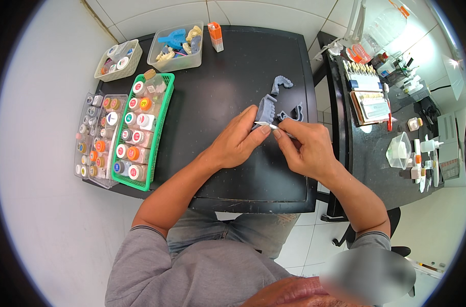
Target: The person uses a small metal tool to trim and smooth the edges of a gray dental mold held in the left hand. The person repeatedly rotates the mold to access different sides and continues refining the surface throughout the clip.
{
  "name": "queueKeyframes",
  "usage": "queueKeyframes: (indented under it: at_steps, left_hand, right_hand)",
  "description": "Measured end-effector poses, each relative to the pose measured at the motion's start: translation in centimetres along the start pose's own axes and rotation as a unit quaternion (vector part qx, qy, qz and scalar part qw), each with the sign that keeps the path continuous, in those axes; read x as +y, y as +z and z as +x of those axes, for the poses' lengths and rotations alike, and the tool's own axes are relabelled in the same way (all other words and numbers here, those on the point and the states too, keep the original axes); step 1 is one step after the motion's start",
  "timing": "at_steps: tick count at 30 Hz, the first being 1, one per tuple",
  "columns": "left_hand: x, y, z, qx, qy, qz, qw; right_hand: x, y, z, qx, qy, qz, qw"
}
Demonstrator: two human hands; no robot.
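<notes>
My left hand (pixel 237 137) is closed around a grey dental model (pixel 266 108), whose row of teeth faces right. In my right hand (pixel 309 148) is a slim knife with a pale, pointed blade (pixel 262 124), pinched between thumb and fingers. The blade lies at the model's near end, close to my left thumb tip; whether it touches the model I cannot tell. Most of the handle is covered by my fingers. Just beyond my right fingers sits a small grey dental piece (pixel 297 111). Farther off, a curved grey dental arch (pixel 282 84) rests on the black table (pixel 228 66).
At the left stand a green basket (pixel 166 110) of capped jars and a clear organizer (pixel 110 181) of small jars. Behind them are a pale basket (pixel 110 77), a plastic tub (pixel 177 65) of dental models and an orange-white box (pixel 215 37). A side desk (pixel 368 153) holds tooth shade samples and bottles.
</notes>
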State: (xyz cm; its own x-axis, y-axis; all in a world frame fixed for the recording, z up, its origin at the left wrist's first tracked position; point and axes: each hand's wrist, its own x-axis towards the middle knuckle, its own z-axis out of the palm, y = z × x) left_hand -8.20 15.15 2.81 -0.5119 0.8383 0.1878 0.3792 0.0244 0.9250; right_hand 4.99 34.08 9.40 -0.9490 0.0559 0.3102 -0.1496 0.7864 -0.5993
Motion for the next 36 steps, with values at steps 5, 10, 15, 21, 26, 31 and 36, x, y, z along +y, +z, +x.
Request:
queueKeyframes:
  at_steps: [5, 10, 15, 21, 26, 31, 36]
  left_hand:
    - [-0.1, 0.4, 0.2, 0.028, 0.043, -0.016, 0.999]
    - [-0.7, 0.1, 0.2, 0.006, 0.068, -0.016, 0.998]
    - [-0.6, 0.2, 0.1, -0.005, 0.022, -0.138, 0.99]
    - [0.7, 0.6, -0.1, 0.028, 0.009, -0.232, 0.972]
    - [1.5, 0.2, 0.0, 0.005, 0.012, -0.22, 0.975]
    - [1.3, -0.2, -0.3, -0.003, -0.019, -0.204, 0.979]
    - [1.4, -0.3, -0.2, -0.01, -0.005, -0.181, 0.983]
  right_hand:
    - [0.1, 0.1, 0.0, 0.013, -0.007, -0.005, 1.0]
    - [0.1, 0.1, -0.2, 0.036, -0.008, 0.003, 0.999]
    - [0.1, -0.1, 0.1, 0.058, -0.001, 0.013, 0.998]
    - [0.5, 0.0, -0.2, 0.062, 0.002, 0.006, 0.998]
    - [0.4, 0.1, -0.1, 0.028, -0.019, -0.019, 0.999]
    - [0.2, 0.1, -0.2, 0.021, -0.028, -0.048, 0.998]
    - [0.5, 0.4, -0.1, 0.041, -0.037, -0.034, 0.998]
